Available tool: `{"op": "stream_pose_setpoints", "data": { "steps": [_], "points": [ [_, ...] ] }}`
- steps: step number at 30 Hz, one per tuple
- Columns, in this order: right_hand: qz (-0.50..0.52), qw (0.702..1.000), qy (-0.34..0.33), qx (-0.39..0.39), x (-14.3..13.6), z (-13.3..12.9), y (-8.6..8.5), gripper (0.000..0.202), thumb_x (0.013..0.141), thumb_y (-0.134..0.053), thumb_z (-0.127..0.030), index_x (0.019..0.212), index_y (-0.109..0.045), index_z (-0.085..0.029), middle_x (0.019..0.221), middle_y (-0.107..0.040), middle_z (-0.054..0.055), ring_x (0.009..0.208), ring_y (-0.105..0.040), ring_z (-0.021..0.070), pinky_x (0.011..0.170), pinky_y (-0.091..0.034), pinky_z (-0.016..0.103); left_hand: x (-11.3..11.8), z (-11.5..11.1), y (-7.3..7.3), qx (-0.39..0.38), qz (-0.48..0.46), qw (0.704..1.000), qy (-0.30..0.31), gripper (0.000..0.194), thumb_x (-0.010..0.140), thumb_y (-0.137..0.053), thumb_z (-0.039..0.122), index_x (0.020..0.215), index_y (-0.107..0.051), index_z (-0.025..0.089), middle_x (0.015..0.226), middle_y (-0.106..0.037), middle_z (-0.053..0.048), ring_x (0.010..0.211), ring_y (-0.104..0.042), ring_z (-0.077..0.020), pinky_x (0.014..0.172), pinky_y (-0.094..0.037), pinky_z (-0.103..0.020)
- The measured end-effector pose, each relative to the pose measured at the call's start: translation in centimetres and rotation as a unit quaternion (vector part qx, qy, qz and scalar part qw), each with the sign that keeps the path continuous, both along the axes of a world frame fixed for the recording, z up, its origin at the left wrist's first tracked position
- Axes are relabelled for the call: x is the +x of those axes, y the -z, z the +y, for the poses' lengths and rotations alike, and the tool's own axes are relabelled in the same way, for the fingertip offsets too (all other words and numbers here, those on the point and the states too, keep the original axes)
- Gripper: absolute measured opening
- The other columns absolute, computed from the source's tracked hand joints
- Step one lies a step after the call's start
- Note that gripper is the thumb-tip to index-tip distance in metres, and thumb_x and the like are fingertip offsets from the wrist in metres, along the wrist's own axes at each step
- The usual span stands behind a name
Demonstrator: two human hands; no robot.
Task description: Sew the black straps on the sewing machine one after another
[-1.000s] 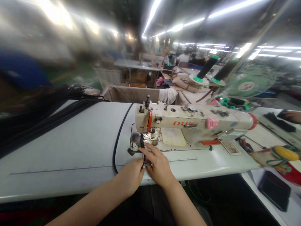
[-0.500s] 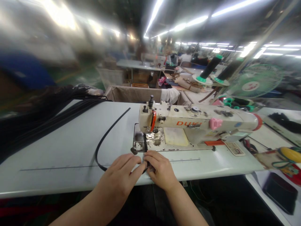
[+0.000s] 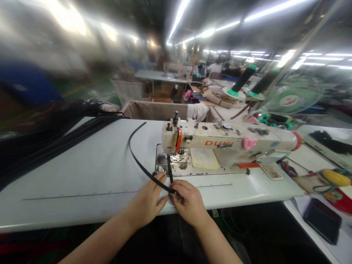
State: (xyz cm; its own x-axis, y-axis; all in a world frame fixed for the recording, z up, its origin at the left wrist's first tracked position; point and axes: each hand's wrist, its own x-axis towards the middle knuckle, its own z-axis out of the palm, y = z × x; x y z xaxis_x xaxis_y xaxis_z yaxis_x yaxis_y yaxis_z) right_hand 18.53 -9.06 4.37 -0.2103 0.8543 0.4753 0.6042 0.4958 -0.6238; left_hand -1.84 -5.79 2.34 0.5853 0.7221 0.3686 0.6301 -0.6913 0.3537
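A narrow black strap (image 3: 147, 172) curves over the white table, its free end pointing to the back. My right hand (image 3: 189, 201) is closed on the strap, pinching it between thumb and fingers just in front of the sewing machine (image 3: 196, 135). From that pinch a short stretch of black strap (image 3: 170, 170) runs back toward the presser foot; its contact under the foot is hard to make out. My left hand (image 3: 148, 203) lies beside it, thumb apart from the fingers, with the long part of the strap crossing over the fingers.
A heap of long black straps (image 3: 57, 146) covers the table's left side. Behind the machine stands a cloth-lined bin (image 3: 156, 110). Thread cones (image 3: 242, 82) and a green fan (image 3: 294, 97) are at the right. A dark phone-like object (image 3: 323, 220) rests on a lower surface.
My left hand has let go of the strap near the right fingers and opened, shifting slightly left. The strap's loop has swung right and now crosses over the left fingers.
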Motion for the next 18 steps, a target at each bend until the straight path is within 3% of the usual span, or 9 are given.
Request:
{"op": "stream_pose_setpoints", "data": {
  "steps": [2, 4, 7, 11, 15, 18],
  "points": [
    [-0.002, 1.0, 0.003, -0.004, -0.2, -0.3, -0.2, 0.022, 0.088, -0.06, -0.012, 0.103, -0.072, -0.024, 0.108, -0.075, 0.007, 0.102, -0.07, 0.0196, 0.092, -0.059, 0.033, 1.0, 1.3, 0.1, -0.016, 0.005, 0.999, 0.028, 0.069, 0.088, -0.064, 0.022, 0.152, -0.037, 0.018, 0.155, -0.049, -0.019, 0.146, -0.046, -0.0328, 0.118, -0.048, -0.052],
    [-0.001, 1.0, 0.002, -0.005, -0.1, -0.7, -0.6, 0.022, 0.091, -0.059, -0.013, 0.105, -0.072, -0.024, 0.106, -0.074, 0.007, 0.101, -0.07, 0.0195, 0.09, -0.059, 0.033, 1.8, 2.1, 0.2, -0.006, 0.031, 0.999, 0.036, 0.057, 0.088, -0.064, 0.019, 0.142, -0.048, 0.018, 0.147, -0.055, -0.017, 0.141, -0.051, -0.0324, 0.117, -0.049, -0.051],
    [0.007, 1.0, 0.005, -0.011, 0.5, -1.6, -1.1, 0.028, 0.094, -0.058, -0.014, 0.117, -0.07, -0.024, 0.112, -0.073, 0.008, 0.102, -0.069, 0.0192, 0.09, -0.059, 0.033, 2.8, 2.5, 0.8, 0.051, 0.062, 0.996, 0.033, 0.038, 0.093, -0.055, 0.012, 0.131, -0.056, 0.016, 0.133, -0.064, -0.015, 0.132, -0.059, -0.0298, 0.115, -0.05, -0.049],
    [0.025, 0.998, 0.058, -0.026, 3.0, -3.9, -0.8, 0.026, 0.097, -0.058, -0.017, 0.119, -0.07, -0.024, 0.111, -0.073, 0.008, 0.101, -0.07, 0.0196, 0.089, -0.058, 0.033, 3.4, 2.3, 1.5, 0.131, 0.042, 0.99, 0.038, 0.035, 0.098, -0.049, 0.012, 0.132, -0.057, 0.015, 0.128, -0.066, -0.015, 0.133, -0.058, -0.03, 0.116, -0.049, -0.051],
    [0.077, 0.981, 0.173, -0.035, 6.9, -7.3, 0.6, 0.02, 0.103, -0.054, -0.027, 0.102, -0.073, -0.023, 0.094, -0.073, 0.006, 0.089, -0.07, 0.0196, 0.081, -0.057, 0.032, 3.1, 2.2, 1.3, 0.171, 0.02, 0.985, 0.03, 0.028, 0.1, -0.05, 0.018, 0.125, -0.062, 0.018, 0.122, -0.069, -0.012, 0.127, -0.063, -0.028, 0.112, -0.053, -0.048],
    [0.124, 0.936, 0.322, -0.067, 10.1, -10.3, 1.9, 0.033, 0.104, -0.05, -0.042, 0.093, -0.074, -0.022, 0.082, -0.071, 0.005, 0.077, -0.067, 0.0192, 0.072, -0.055, 0.031, 2.5, 2.1, 1.6, 0.194, 0.014, 0.98, 0.041, 0.028, 0.101, -0.049, 0.019, 0.126, -0.061, 0.018, 0.125, -0.068, -0.013, 0.127, -0.062, -0.0286, 0.112, -0.054, -0.048]
  ]
}}
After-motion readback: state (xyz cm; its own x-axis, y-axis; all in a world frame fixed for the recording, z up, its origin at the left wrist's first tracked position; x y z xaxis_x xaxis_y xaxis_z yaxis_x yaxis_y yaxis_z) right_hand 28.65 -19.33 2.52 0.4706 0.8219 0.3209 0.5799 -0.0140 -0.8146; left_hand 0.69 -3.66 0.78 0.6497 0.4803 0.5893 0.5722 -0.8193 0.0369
